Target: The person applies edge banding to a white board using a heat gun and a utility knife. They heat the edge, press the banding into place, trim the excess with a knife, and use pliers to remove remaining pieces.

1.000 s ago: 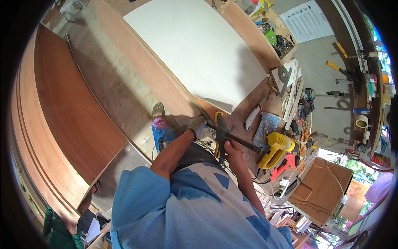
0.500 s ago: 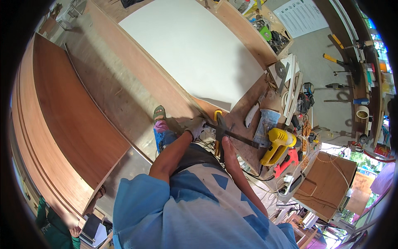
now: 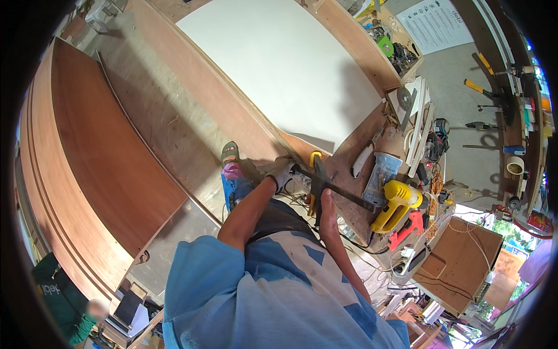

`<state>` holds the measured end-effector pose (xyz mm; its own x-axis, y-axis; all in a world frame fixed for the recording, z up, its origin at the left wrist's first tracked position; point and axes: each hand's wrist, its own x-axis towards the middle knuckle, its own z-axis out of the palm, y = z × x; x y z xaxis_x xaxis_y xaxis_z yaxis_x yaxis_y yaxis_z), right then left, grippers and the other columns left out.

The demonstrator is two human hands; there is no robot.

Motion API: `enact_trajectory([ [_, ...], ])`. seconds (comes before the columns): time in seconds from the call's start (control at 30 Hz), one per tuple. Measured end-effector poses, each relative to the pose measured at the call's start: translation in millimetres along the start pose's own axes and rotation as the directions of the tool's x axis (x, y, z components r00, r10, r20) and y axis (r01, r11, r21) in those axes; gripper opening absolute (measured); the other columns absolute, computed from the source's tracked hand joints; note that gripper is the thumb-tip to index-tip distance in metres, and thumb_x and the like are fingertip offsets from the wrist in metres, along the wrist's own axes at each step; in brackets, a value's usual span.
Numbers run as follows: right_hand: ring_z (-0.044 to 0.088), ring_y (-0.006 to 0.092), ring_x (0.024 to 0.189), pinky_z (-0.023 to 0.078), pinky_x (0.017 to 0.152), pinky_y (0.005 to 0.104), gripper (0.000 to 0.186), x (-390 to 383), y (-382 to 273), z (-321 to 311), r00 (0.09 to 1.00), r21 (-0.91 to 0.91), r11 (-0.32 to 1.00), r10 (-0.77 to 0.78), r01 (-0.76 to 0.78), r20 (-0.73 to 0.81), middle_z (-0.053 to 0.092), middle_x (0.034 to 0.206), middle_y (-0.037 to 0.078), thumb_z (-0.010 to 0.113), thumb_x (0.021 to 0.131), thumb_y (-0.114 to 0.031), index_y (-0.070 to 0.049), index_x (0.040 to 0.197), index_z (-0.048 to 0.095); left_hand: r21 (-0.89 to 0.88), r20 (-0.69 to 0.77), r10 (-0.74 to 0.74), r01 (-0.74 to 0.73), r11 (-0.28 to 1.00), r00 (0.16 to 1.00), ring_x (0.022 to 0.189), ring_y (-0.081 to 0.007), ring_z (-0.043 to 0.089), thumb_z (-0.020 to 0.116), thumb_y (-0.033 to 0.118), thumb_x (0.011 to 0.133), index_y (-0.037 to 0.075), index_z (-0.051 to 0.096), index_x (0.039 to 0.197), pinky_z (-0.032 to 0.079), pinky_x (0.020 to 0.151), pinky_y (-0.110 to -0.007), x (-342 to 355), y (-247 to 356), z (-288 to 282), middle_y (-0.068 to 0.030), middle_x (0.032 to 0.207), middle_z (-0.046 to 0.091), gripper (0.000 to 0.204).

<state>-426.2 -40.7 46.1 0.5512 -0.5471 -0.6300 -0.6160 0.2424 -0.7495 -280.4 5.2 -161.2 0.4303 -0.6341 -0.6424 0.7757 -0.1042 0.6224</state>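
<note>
A dark bar clamp [image 3: 349, 196] with yellow parts lies across the front corner of the workbench, close to my body. My left hand [image 3: 282, 173], in a grey work glove, is closed around the left end of the clamp. My right hand [image 3: 328, 203] is at the clamp's middle, its thumb up against the dark body; its other fingers are hidden. Beyond both hands lies a large white sheet [image 3: 279, 70] inside a wooden frame [image 3: 232, 99] on the bench.
Right of the clamp lie a yellow heat gun [image 3: 396, 203], a red power tool [image 3: 407, 231], a clear plastic container [image 3: 382, 175] and loose cables. A curved wooden panel [image 3: 110, 157] stands at left. A person in green [image 3: 61, 296] is at lower left. Tools hang on the right wall.
The whole view has shifted slightly, so the bench appears a little further right. Both my hands keep their places on the clamp. The person at lower left has moved an arm.
</note>
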Motion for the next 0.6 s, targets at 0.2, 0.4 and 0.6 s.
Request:
enact_trajectory([
  [0.2,0.06,0.0185,0.091,0.045,0.081,0.0324,0.069,7,11,-10,0.998,0.075,0.997,-0.032,0.027,0.06,0.065,0.097,0.01,0.037,0.1,-0.066,-0.002,0.113,0.06,-0.197,0.023,-0.075,0.078,0.977,0.997,0.085,-0.017,0.066,0.053,0.014,0.097,0.006,0.068,0.103,0.059,0.074,-0.036,3,-7,3,-0.0056,0.093,0.068,0.018],
  [0.4,0.062,0.0194,0.089,0.048,0.079,0.0324,0.067,1,3,-1,0.999,0.143,0.989,-0.03,0.032,-0.011,0.065,0.097,0.012,0.044,0.099,-0.063,0.001,0.111,0.06,-0.174,-0.05,-0.128,0.118,0.978,0.99,0.083,-0.0181,0.067,0.055,0.014,0.097,0.007,0.067,0.102,0.059,0.074,-0.037,4,-4,5,-0.006,0.093,0.067,0.015],
  [0.6,0.061,0.0144,0.088,0.046,0.078,0.0277,0.061,1,6,0,1.0,0.275,0.961,-0.004,-0.001,0.019,0.065,0.097,0.006,0.055,0.095,-0.06,-0.004,0.12,0.059,-0.113,0.01,-0.058,0.059,0.992,0.998,0.084,-0.0187,0.067,0.054,0.012,0.096,0.007,0.066,0.105,0.058,0.076,-0.038,12,-18,-5,-0.0056,0.095,0.067,0.016],
])
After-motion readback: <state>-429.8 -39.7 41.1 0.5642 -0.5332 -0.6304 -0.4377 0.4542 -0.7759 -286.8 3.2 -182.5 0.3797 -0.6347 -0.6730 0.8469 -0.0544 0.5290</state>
